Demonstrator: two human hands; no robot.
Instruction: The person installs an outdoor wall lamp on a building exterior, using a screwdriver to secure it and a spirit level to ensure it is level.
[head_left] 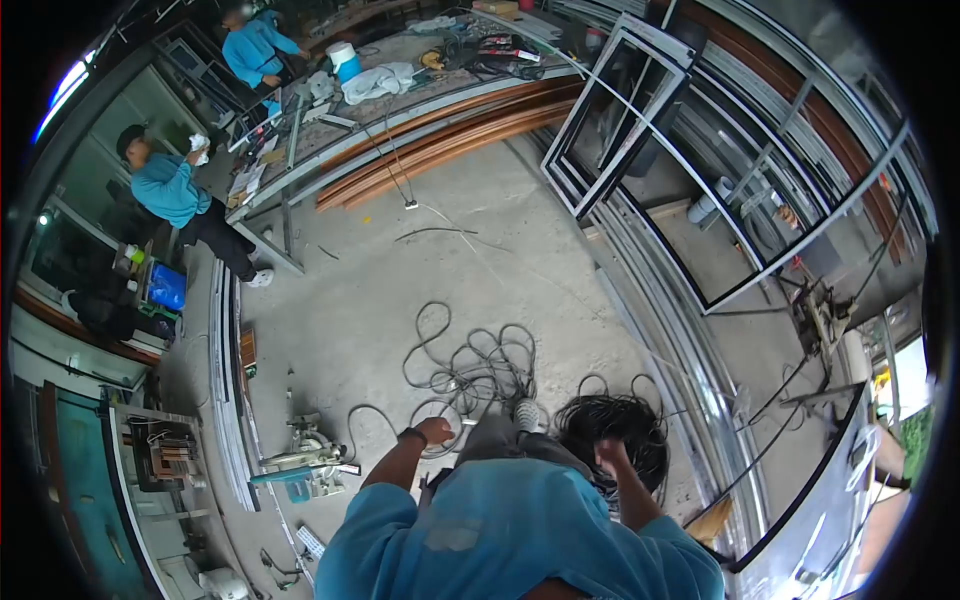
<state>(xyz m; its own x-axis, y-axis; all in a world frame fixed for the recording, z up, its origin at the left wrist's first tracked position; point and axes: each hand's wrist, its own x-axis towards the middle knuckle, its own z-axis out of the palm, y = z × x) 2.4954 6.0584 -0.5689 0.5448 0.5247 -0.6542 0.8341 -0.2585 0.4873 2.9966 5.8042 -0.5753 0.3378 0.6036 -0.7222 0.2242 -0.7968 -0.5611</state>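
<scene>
My left hand [435, 430] hangs low beside my leg with its fingers curled together and nothing showing in them. Below it in this view, loops of a dark cable [470, 365] lie tangled on the concrete floor. My right hand [608, 455] overlaps a large bundle of thin black strip [635, 425] heaped on the floor at my right; its fingers are smeared and partly turned away. One of my shoes [527, 413] shows at the edge of the cable loops.
A miter saw [310, 465] stands at my left. Aluminium profiles [660, 310] run along the right, under leaning window frames [620, 110]. Ahead, a workbench [450, 85] carries tools, with brown profiles [450, 140] below. Two people in blue tops, one person [175, 190] nearer, stand front left.
</scene>
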